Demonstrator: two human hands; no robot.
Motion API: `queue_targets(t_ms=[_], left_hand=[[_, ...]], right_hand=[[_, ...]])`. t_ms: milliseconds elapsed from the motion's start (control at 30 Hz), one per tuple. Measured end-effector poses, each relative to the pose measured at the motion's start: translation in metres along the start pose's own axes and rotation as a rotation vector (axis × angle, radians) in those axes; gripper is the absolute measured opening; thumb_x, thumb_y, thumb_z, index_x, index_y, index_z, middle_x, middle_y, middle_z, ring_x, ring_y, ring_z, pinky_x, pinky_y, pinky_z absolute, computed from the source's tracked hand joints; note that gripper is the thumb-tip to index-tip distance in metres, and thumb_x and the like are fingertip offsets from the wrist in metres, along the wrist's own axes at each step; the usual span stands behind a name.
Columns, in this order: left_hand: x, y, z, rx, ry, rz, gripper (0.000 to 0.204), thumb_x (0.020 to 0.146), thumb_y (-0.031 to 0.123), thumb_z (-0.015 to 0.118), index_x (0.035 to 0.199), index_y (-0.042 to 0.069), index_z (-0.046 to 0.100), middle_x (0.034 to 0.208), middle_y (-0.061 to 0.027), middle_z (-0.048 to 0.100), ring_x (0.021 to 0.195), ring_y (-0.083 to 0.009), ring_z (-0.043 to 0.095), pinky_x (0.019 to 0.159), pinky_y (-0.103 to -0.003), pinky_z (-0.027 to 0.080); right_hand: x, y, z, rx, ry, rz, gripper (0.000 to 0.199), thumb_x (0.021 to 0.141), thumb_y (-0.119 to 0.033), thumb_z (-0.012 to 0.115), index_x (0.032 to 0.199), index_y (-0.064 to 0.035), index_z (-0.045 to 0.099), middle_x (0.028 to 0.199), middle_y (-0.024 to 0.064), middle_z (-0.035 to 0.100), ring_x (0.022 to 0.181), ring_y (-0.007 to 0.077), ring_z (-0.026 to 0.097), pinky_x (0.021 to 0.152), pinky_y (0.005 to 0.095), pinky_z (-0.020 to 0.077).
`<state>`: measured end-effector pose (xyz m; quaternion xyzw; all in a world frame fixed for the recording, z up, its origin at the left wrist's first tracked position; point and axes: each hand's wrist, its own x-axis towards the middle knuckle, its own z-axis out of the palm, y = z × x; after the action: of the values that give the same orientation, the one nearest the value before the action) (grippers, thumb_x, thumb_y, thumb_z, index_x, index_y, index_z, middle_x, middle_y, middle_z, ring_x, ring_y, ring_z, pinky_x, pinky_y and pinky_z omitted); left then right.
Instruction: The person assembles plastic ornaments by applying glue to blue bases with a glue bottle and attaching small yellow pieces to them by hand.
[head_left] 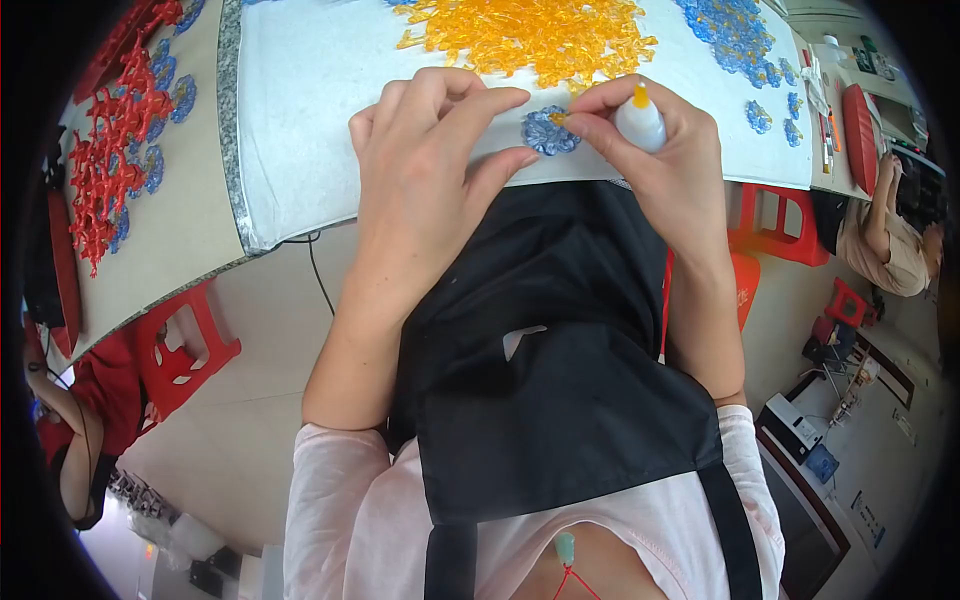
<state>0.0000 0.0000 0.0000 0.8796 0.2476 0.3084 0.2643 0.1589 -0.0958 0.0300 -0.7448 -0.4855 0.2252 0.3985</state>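
A blue translucent flower-shaped piece (549, 132) lies on the white-covered table close to its front edge. My left hand (430, 135) is just left of it, thumb and forefinger apart with nothing between them. My right hand (665, 150) reaches in from the other side, its thumb and forefinger pinching a small amber piece (559, 118) at the flower's upper right. A white squeeze bottle (641, 122) with a yellow tip is tucked in the same hand, tip pointing up. Whether the amber piece touches the flower is hard to tell.
Beyond my hands spreads a heap of amber pieces (540, 40). Blue flowers (735, 40) are piled at the far right, a few lying loose nearby. Red figures (115, 150) and more blue flowers cover the left table. Red stools (185, 345) stand below; other people sit at both sides.
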Motion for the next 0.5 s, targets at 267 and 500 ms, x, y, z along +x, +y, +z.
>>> queue_targets(t_ms=[267,500], left_hand=[[0.0010,0.0053,0.0064,0.040,-0.009,-0.024,0.027,0.065,0.021,0.075,0.090,0.014,0.067,0.089,0.0008,0.051,0.087,-0.0173,0.048,0.075,-0.033,0.030],[0.0012,0.0022,0.0063,0.061,-0.002,-0.009,0.025,0.066,0.021,0.075,0.089,0.015,0.067,0.090,0.0013,0.050,0.087,-0.0171,0.047,0.076,-0.033,0.029]], right_hand=[[0.0021,-0.0021,0.0035,-0.221,-0.021,-0.002,0.010,0.080,-0.007,0.066,0.085,0.0009,0.064,0.073,0.0044,0.064,0.068,0.0066,0.058,0.065,0.0211,0.0459],[0.0040,-0.0055,0.0057,-0.246,-0.018,-0.013,0.012,0.080,-0.009,0.067,0.086,0.0006,0.064,0.073,0.0049,0.064,0.068,0.0065,0.057,0.064,0.0212,0.0452]])
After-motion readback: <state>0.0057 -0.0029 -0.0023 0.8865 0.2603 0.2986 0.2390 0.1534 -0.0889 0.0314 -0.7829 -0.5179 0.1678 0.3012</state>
